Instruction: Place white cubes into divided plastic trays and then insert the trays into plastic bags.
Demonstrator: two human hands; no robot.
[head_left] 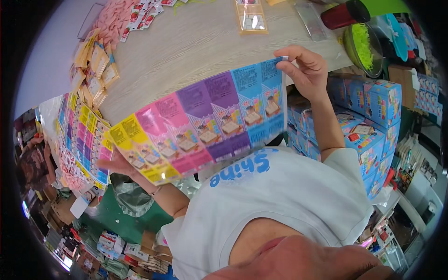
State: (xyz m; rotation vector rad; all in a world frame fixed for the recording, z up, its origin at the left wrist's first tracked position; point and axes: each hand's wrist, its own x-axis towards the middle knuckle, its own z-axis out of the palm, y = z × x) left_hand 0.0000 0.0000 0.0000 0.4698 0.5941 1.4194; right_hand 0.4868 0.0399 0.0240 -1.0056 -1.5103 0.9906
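Observation:
A long strip of printed packets (205, 119) hangs stretched between my two hands, its panels running from yellow through pink and purple to blue. With thumb and fingers closed, my right hand (308, 72) pinches the upper corner at the blue end. My left hand (122, 164) grips the yellow end, some of its fingers hidden behind the sheet. Close beside that hand lies a stack of similar colourful strips (84, 135) at the table's left edge. The strip is held in front of my chest, over the near edge of the wooden-topped table (186, 51).
Small yellow-orange packets (95, 70) are heaped at the left, near pink shredded paper (114, 21) and strawberry-print sachets (142, 14). A small tray (252, 18) with white pieces stands at the far side. Right of me are a bowl of green shreds (363, 49) and stacked blue boxes (368, 135).

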